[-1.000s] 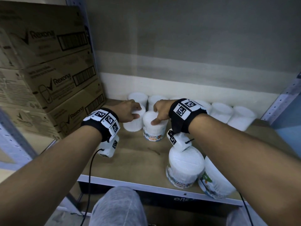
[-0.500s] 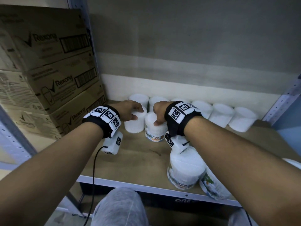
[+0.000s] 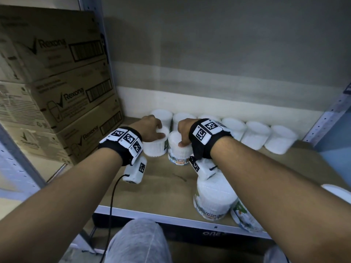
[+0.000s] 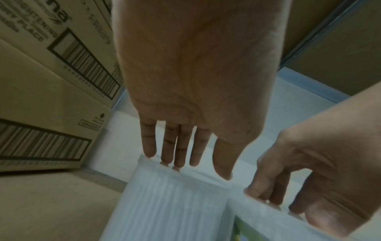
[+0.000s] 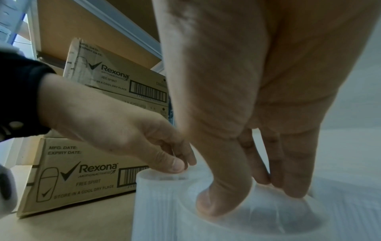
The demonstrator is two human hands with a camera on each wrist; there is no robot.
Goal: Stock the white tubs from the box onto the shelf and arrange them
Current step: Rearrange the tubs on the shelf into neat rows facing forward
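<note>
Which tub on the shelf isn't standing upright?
The tub at the front right edge, half hidden under the right forearm: it tilts with its printed label up. The cotton buds tub beside it and the back row stand upright.

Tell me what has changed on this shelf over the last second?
Both hands, the left hand and right hand, have slid their two tubs, the left tub and the right tub, a little further back, toward the back row of tubs along the wall. Each hand keeps its fingers on its tub's top. The back row, the Rexona boxes and the front tubs stayed put.
</note>
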